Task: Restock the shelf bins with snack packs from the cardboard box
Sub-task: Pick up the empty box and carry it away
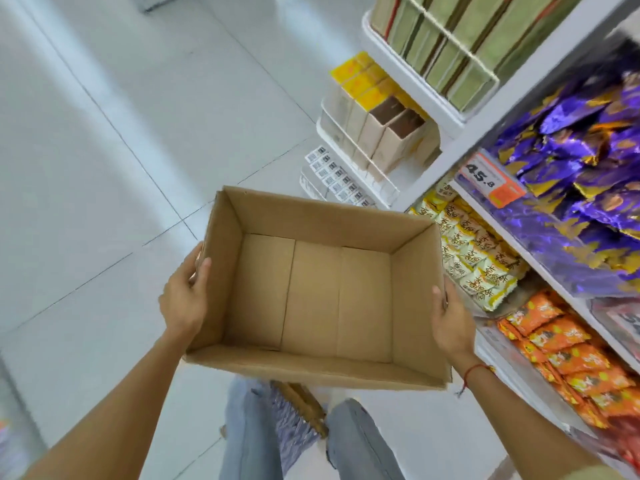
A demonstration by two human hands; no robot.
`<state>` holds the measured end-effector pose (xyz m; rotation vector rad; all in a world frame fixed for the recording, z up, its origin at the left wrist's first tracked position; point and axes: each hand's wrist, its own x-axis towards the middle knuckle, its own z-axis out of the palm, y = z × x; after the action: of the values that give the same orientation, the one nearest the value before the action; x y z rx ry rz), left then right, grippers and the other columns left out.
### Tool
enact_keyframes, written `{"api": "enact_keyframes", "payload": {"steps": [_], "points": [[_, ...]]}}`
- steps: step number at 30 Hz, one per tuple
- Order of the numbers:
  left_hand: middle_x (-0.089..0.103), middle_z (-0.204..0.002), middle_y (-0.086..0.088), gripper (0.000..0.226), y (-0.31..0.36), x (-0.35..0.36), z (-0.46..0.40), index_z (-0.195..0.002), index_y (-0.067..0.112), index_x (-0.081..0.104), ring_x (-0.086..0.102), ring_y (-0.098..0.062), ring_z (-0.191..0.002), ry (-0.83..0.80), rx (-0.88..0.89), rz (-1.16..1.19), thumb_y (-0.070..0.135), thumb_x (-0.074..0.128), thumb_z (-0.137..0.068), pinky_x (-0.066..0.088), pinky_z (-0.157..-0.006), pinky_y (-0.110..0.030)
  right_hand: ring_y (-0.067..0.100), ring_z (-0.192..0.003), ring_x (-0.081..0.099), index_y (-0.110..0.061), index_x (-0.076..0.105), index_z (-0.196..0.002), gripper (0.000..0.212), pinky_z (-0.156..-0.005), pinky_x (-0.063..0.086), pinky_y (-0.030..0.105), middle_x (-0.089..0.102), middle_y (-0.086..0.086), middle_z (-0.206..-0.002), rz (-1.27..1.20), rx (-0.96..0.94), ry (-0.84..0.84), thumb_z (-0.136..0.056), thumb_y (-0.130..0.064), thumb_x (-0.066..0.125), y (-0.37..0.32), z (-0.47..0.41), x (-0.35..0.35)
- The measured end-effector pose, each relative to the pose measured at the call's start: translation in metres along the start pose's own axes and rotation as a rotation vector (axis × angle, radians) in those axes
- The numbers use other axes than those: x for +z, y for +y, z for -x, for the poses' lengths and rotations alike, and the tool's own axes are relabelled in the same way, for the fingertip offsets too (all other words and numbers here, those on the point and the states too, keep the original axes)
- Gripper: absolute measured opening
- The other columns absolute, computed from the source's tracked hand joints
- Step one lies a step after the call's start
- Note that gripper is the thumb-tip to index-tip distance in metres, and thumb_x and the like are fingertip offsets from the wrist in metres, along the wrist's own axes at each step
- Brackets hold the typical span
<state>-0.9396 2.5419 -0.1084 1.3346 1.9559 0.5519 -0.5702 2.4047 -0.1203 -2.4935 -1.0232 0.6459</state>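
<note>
We hold the cardboard box (pixel 311 292) at the centre of our view, lifted off the floor, and its inside is bare — no snack packs remain in it. Our left hand (pixel 185 294) grasps the box's wall at nine o'clock, thumb hooked over the rim; our right hand (pixel 450 318) clasps the opposite wall at three o'clock in the same way, so each grip is closed on cardboard. The shelf bins run from one to four o'clock: purple packs (pixel 581 161) heaped in the upper bin, pale yellow packs (pixel 474 251) below them just right of the box, and orange packs (pixel 568 348) at four o'clock. All three look well filled. We judge the restocking proper to be at or near its end, with the step in hand being removal of the emptied box. The next move likely calls for carrying it clear of the shelf edge — keeping it level and both holds firm — then setting it aside.
</note>
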Motion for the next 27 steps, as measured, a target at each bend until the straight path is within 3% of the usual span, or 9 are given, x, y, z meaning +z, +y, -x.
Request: {"api": "enact_keyframes", "payload": {"steps": [7, 10, 13, 17, 21, 27], "points": [[0.064, -0.126, -0.001, 0.034, -0.013, -0.071, 0.000, -0.130, 0.036, 0.052, 0.059, -0.018, -0.114, 0.157, -0.200, 0.138, 0.044, 0.046, -0.098, 0.033, -0.095, -0.028, 0.035, -0.098, 0.061, -0.020, 0.045, -0.139, 0.040, -0.073, 0.048, 0.040, 0.066, 0.013, -0.113, 0.015, -0.197, -0.095, -0.102, -0.030, 0.035, -0.098, -0.029, 0.009], [0.063, -0.127, 0.002, 0.035, -0.017, -0.092, -0.018, -0.131, 0.035, 0.053, 0.058, -0.016, -0.116, 0.170, -0.258, 0.160, 0.042, 0.046, -0.098, 0.031, -0.095, -0.025, 0.036, -0.101, 0.060, -0.013, 0.049, -0.134, 0.039, -0.077, 0.047, 0.041, 0.065, 0.015, -0.111, 0.025, -0.185, -0.123, -0.102, -0.029, 0.036, -0.137, -0.034, 0.020], [0.063, -0.127, 0.005, 0.035, -0.016, -0.112, -0.046, -0.131, 0.037, 0.054, 0.058, -0.015, -0.117, 0.172, -0.296, 0.196, 0.042, 0.046, -0.097, 0.031, -0.095, -0.024, 0.035, -0.105, 0.059, -0.018, 0.043, -0.142, 0.043, -0.083, 0.046, 0.043, 0.066, 0.016, -0.112, 0.032, -0.149, -0.144, -0.102, -0.033, 0.035, -0.178, -0.038, 0.030], [0.063, -0.128, 0.006, 0.035, -0.011, -0.142, -0.093, -0.131, 0.038, 0.055, 0.058, -0.017, -0.118, 0.162, -0.321, 0.228, 0.042, 0.047, -0.097, 0.031, -0.096, -0.025, 0.040, -0.106, 0.058, -0.023, 0.040, -0.144, 0.044, -0.081, 0.045, 0.041, 0.065, 0.019, -0.114, 0.049, -0.130, -0.164, -0.102, -0.035, 0.035, -0.237, -0.059, 0.044], [0.062, -0.130, 0.006, 0.037, -0.005, -0.172, -0.147, -0.132, 0.037, 0.055, 0.059, -0.017, -0.117, 0.187, -0.319, 0.267, 0.043, 0.048, -0.096, 0.032, -0.097, -0.026, 0.041, -0.111, 0.056, -0.026, 0.041, -0.143, 0.045, -0.091, 0.043, 0.045, 0.062, 0.019, -0.121, 0.076, -0.153, -0.166, -0.101, -0.040, 0.036, -0.304, -0.093, 0.057], [0.060, -0.130, 0.010, 0.037, 0.029, -0.202, -0.234, -0.134, 0.035, 0.053, 0.058, -0.014, -0.119, 0.233, -0.329, 0.327, 0.039, 0.049, -0.097, 0.033, -0.105, -0.031, 0.040, -0.116, 0.053, -0.027, 0.042, -0.143, 0.044, -0.094, 0.041, 0.045, 0.060, 0.018, -0.125, 0.074, -0.200, -0.129, -0.101, -0.037, 0.037, -0.401, -0.157, 0.075]]}}
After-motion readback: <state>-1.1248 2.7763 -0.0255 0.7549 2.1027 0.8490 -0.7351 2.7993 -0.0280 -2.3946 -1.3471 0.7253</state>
